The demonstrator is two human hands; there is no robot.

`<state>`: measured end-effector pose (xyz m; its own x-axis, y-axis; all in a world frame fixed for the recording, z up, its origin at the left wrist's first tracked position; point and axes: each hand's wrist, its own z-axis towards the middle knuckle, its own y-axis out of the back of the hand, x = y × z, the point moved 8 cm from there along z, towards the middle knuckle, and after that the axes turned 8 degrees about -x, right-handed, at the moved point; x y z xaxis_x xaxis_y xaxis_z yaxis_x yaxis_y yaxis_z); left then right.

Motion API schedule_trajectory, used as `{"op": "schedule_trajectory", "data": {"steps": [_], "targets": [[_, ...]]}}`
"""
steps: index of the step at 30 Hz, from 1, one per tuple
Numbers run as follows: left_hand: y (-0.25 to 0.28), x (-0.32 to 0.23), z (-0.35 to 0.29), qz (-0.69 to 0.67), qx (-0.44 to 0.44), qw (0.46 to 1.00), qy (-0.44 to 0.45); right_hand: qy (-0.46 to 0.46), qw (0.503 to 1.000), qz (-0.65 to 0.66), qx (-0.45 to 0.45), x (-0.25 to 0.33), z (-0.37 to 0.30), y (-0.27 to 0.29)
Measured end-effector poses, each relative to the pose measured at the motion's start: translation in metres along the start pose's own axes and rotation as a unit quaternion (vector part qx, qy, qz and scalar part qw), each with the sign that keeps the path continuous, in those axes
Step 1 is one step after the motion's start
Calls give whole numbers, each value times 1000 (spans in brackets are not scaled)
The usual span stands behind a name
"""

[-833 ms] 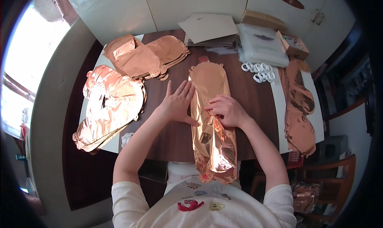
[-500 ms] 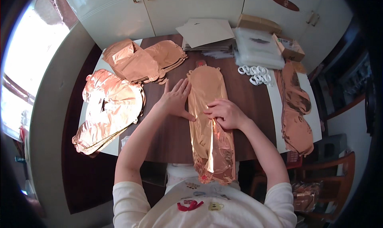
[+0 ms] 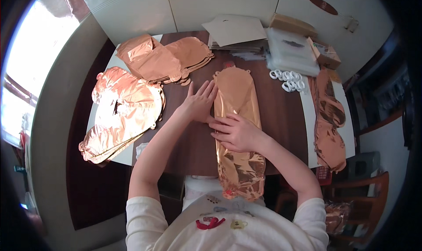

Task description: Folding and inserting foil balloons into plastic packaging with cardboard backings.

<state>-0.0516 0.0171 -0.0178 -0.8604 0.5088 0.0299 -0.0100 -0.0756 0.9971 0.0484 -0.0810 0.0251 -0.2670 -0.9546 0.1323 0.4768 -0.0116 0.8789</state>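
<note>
A long rose-gold foil balloon (image 3: 236, 90), flat and folded into a strip, lies lengthwise in front of me, its near end hanging over the table edge. My left hand (image 3: 200, 103) lies along its left edge, fingers stretched and spread, fingertips by the upper part. Across the middle of the foil rests my right hand (image 3: 237, 134), palm down with fingers apart, its tips reaching the left edge close to my left thumb. The lower part of the foil is crinkled and shiny. A red spot shows at each end of the strip.
Flat foil balloons (image 3: 127, 114) lie at the left, with another stack (image 3: 165, 60) behind them. More foil (image 3: 327, 119) lies at the right edge. Grey-white cards (image 3: 235, 31), clear plastic bags (image 3: 292, 53), white ribbon rolls (image 3: 288, 80) and a small carton (image 3: 325, 53) stand at the back.
My right hand has slid left across the foil and flattened, its fingers now spread where they were bent before. My left hand stays by the left edge. The whole view has shifted slightly.
</note>
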Motion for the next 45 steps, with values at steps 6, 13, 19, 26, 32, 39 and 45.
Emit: {"op": "schedule_trajectory", "data": {"steps": [6, 13, 19, 26, 32, 39, 45], "targets": [[10, -5, 1, 1, 43, 999, 9, 2, 999, 7, 48, 12, -15, -10], [10, -5, 1, 1, 52, 999, 14, 0, 995, 61, 84, 43, -36, -16], [8, 0, 5, 13, 32, 999, 30, -18, 990, 107, 87, 62, -47, -11], [5, 10, 13, -25, -24, 997, 66, -36, 979, 188, 64, 91, -63, 5], [10, -5, -9, -60, -91, 991, 78, -259, 931, 129, -223, 92, -120, 85], [14, -21, -17, -76, -76, 993, 48, -632, 649, 324, -273, 83, -229, 21], [12, -21, -20, -76, -83, 992, 50, -648, 451, 574, -215, 107, -220, -25]]}}
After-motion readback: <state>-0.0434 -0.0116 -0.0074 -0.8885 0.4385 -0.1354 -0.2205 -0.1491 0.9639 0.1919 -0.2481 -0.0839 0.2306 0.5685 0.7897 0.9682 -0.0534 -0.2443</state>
